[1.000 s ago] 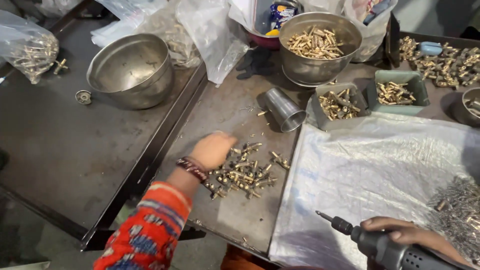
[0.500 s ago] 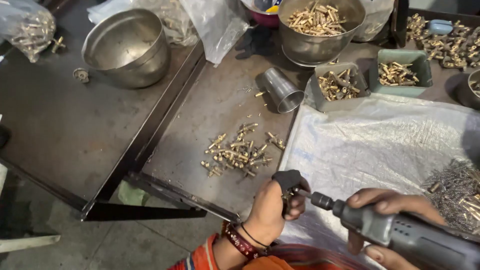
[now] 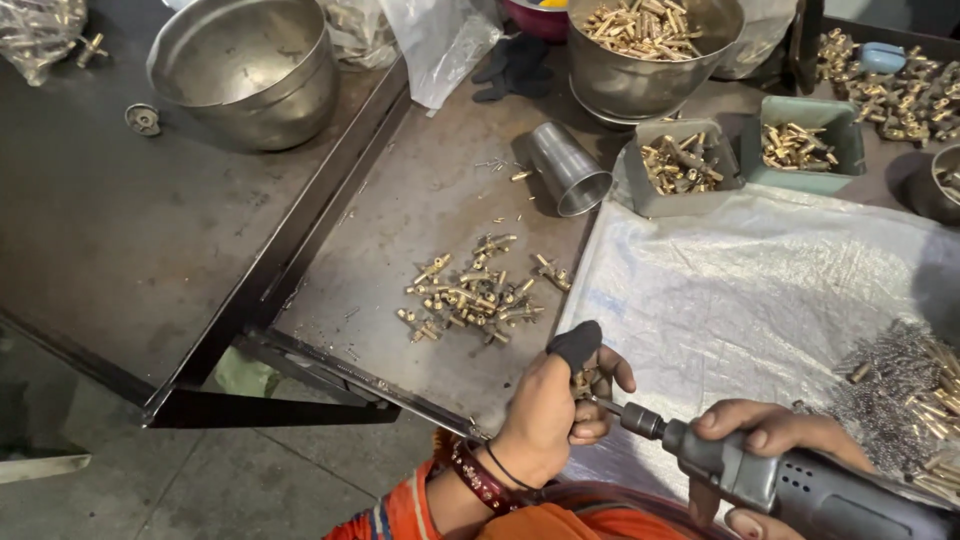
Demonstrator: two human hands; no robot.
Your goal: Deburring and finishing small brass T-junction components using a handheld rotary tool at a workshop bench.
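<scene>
Small brass fitting [image 3: 583, 381] pinched in the left hand [image 3: 553, 410] against the bit of a grey power drill [image 3: 790, 482].

The left fingers close on the fitting, thumb in a black cot; the right hand [image 3: 775, 440] wraps the drill body just beside it. A loose brass pile [image 3: 475, 293] lies just beyond the left hand, a tipped steel cup [image 3: 567, 168] and trays farther out. With fingertips this near the bit, a slip could likely nick them or fling the fitting.

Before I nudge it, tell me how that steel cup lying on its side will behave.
The steel cup lies on its side on the flat tabletop, so it would probably roll. It tapers, so likely in a curve. It looks thin-walled and empty, probably light and stiff.
</scene>
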